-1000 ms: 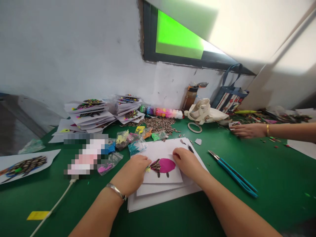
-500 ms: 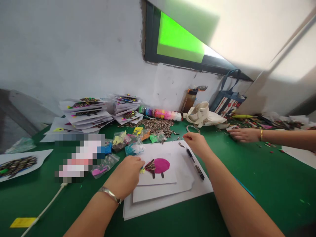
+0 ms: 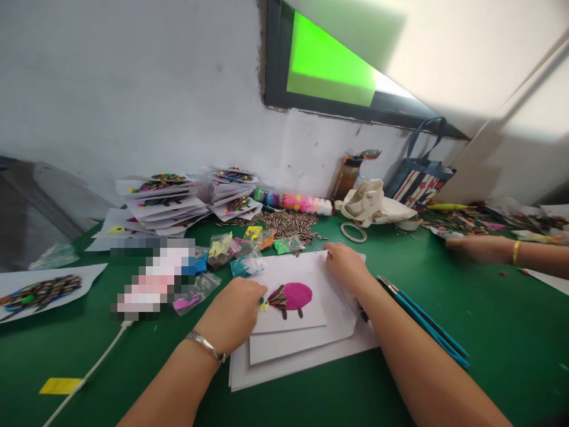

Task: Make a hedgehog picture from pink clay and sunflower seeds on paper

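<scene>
A white card (image 3: 306, 317) with a pink clay oval (image 3: 297, 295) and striped sunflower seeds stuck on its left lies on a stack of white sheets (image 3: 302, 362). My left hand (image 3: 233, 311) rests on the card's left edge, fingers curled down beside the seeds. Over the far edge of the sheets, my right hand (image 3: 344, 265) has its fingertips pinched together; whether a seed is between them is hidden. A pile of loose sunflower seeds (image 3: 288, 222) lies beyond the sheets.
Blue-handled scissors (image 3: 427, 323) lie right of my forearm. Small bags of coloured bits (image 3: 231, 252), stacks of finished cards (image 3: 164, 201), a row of clay pots (image 3: 293, 203), a tape ring (image 3: 353, 231), a cloth bag (image 3: 373, 204) and a bottle stand behind. Another person's hand (image 3: 482, 248) is at the right.
My right hand left the pink oval, reached toward the far edge of the sheets, then drew back slightly. The other person's hand slid to the right. My left hand stayed on the card.
</scene>
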Motion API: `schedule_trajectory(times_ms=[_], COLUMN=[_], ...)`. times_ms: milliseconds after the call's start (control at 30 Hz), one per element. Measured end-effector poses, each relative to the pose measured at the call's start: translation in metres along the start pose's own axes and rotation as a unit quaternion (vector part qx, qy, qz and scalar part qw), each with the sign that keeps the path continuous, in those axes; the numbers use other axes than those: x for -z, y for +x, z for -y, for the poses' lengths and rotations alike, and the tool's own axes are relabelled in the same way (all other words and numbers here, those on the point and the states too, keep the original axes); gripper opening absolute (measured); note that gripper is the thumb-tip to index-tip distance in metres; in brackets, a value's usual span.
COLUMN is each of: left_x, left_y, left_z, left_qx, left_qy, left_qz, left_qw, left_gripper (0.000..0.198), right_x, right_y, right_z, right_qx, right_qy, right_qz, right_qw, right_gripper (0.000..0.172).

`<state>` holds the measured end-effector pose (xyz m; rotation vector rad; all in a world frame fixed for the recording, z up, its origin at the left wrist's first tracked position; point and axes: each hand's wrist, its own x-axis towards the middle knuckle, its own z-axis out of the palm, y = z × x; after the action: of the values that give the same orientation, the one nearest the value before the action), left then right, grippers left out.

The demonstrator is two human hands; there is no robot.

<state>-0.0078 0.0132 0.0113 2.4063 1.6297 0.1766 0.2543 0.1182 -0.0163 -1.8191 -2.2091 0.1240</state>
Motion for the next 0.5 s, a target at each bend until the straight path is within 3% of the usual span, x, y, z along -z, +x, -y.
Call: schedule_trajectory(times_ms=[100, 167, 233, 500], left_x=[0.000, 0.002, 0.003, 0.001], left_y=[0.001, 0.002, 0.003, 0.004], left_z=[0.000, -0.001, -0.002, -0.002], left_qx=[0.005, 0.005, 0.008, 0.002], left_qy=[0.006, 0.009, 0.011, 0.009], left_qz=[0.000, 0.001, 0.002, -0.008], left_qw=[1.000, 1.000, 1.000, 1.000], left_gripper=[0.030, 0.030, 0.031, 0.030], right_x=[0.007, 0.006, 0.002, -0.014], right_y=[-0.017, -0.029, -0.037, -0.042], right_z=[0.019, 0.035, 0.049, 0.069], right_qx=[0.026, 0.044, 0.057, 0.078], right_qy=[0.081, 0.249, 0.323, 0.299], right_qz=[0.005, 0.051, 0.068, 0.030], right_qw=[0.996, 0.966, 0.942, 0.951], right_gripper=[0.029, 0.024, 0.020, 0.021])
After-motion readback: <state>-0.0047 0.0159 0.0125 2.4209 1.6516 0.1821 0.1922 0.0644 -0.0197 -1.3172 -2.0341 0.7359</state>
